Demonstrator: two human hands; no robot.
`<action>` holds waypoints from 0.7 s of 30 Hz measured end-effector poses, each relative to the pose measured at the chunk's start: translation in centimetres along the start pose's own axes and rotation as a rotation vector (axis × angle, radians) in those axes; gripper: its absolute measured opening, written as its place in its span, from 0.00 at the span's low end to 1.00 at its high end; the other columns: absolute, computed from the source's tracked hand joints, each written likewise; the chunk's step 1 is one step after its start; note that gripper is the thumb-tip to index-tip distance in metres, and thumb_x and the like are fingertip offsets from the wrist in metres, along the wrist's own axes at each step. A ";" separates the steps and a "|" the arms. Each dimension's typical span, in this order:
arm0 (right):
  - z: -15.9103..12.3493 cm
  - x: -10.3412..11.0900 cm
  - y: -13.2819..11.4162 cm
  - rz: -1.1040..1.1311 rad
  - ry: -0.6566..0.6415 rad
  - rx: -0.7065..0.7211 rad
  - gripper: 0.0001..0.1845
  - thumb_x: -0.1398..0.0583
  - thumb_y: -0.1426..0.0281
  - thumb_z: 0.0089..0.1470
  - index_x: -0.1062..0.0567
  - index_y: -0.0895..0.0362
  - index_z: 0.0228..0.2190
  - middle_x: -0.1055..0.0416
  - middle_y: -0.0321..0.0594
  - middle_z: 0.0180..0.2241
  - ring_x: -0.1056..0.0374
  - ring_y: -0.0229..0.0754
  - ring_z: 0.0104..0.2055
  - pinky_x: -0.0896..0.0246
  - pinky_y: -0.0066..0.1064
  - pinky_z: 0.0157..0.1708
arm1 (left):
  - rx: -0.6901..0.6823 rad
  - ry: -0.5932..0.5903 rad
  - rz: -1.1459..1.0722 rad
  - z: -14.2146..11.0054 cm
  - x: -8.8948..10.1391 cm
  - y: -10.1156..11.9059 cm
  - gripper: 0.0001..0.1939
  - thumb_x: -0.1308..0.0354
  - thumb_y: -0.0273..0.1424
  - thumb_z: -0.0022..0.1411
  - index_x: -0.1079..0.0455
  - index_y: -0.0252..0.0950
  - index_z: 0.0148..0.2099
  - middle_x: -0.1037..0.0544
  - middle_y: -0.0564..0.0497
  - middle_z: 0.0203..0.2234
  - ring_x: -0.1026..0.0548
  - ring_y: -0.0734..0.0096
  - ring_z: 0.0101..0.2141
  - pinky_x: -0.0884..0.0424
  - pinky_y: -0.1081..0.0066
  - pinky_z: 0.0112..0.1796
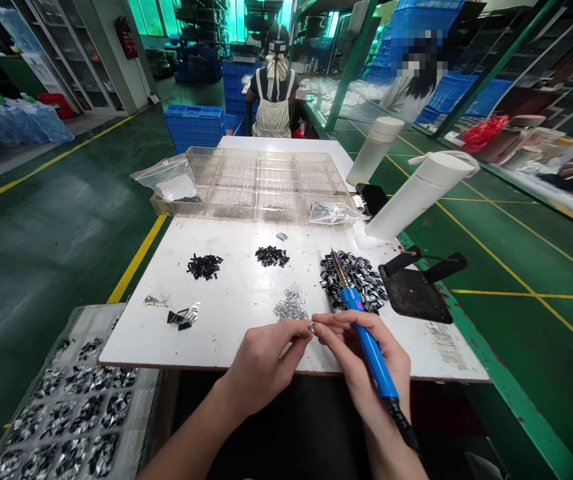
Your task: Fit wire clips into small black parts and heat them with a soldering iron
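In the lower middle of the frame, both hands of the person come together above the front part of a white table (236, 293). The left hand (266, 357) has its thumb and index finger pressed narrowly together, and between the fingertips there is a small metal piece (312, 327). The right hand (376, 350) meets it with its own fingertips at the same piece — and this hand also holds a blue soldering iron (374, 360), which lies slanted across the fingers. The tip of the iron points up and to the left, over a large pile of black and silver pieces (366, 283) at right of centre.

Just above the fingertips lies a heap of thin silver clips (290, 305). Two piles of black pieces lie further away, one left of centre (204, 266) and one near the centre (272, 256); a small group of black and silver parts (184, 316) is nearer, at the left. To the right of the large pile stands a black metal holder (416, 297).

At the far side of the table there is a clear divided box (276, 160) — a plastic bag (176, 187) rests at its left end. In the upper middle, a co-worker (272, 100) is seen from behind.
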State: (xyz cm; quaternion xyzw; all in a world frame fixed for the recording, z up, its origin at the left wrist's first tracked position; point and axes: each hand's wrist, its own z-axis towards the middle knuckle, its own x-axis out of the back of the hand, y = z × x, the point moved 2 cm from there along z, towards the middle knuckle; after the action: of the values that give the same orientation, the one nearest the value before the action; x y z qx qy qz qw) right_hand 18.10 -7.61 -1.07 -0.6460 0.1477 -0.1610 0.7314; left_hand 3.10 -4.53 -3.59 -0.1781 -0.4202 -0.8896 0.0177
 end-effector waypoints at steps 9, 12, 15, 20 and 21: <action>0.8 1.5 1.6 -0.180 -0.145 0.241 0.07 0.30 0.67 0.60 0.20 0.49 0.40 0.17 0.35 0.39 0.20 0.39 0.40 0.24 0.24 0.43 | 0.159 -0.014 -0.152 0.6 0.4 0.1 0.04 0.41 0.21 0.70 0.28 0.35 0.44 0.16 0.48 0.36 0.14 0.68 0.38 0.17 0.73 0.42; 0.8 1.5 1.5 -0.209 -0.159 0.278 0.06 0.31 0.68 0.61 0.21 0.49 0.40 0.18 0.34 0.39 0.21 0.37 0.39 0.24 0.23 0.42 | 0.273 -0.042 -0.249 0.8 0.4 0.1 0.02 0.40 0.24 0.71 0.28 0.34 0.45 0.16 0.47 0.36 0.13 0.67 0.37 0.16 0.73 0.41; 0.6 1.2 1.3 -0.206 -0.131 0.290 0.06 0.31 0.69 0.60 0.21 0.49 0.40 0.18 0.34 0.40 0.21 0.38 0.40 0.25 0.25 0.41 | 0.389 -0.042 -0.337 0.9 0.4 0.1 0.03 0.37 0.26 0.69 0.28 0.34 0.44 0.15 0.47 0.36 0.12 0.64 0.39 0.15 0.72 0.42; 0.2 0.9 1.3 -0.206 -0.083 0.324 0.08 0.30 0.71 0.59 0.21 0.50 0.41 0.19 0.34 0.40 0.21 0.38 0.40 0.26 0.26 0.43 | 0.514 -0.010 -0.401 1.2 0.8 0.0 0.06 0.33 0.29 0.66 0.24 0.34 0.44 0.13 0.46 0.36 0.12 0.62 0.39 0.15 0.71 0.41; 0.1 0.9 1.3 -0.208 -0.076 0.329 0.09 0.30 0.71 0.59 0.21 0.50 0.41 0.19 0.34 0.40 0.21 0.38 0.40 0.26 0.26 0.43 | 0.519 -0.002 -0.396 1.2 0.8 0.1 0.07 0.32 0.29 0.65 0.23 0.33 0.44 0.13 0.46 0.36 0.12 0.62 0.38 0.15 0.71 0.41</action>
State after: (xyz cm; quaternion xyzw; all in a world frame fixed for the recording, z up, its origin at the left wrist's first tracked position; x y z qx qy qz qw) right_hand 19.02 -7.71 -2.35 -0.5353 0.0243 -0.2334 0.8115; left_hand 2.69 -3.56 -2.56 -0.0835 -0.6594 -0.7388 -0.1115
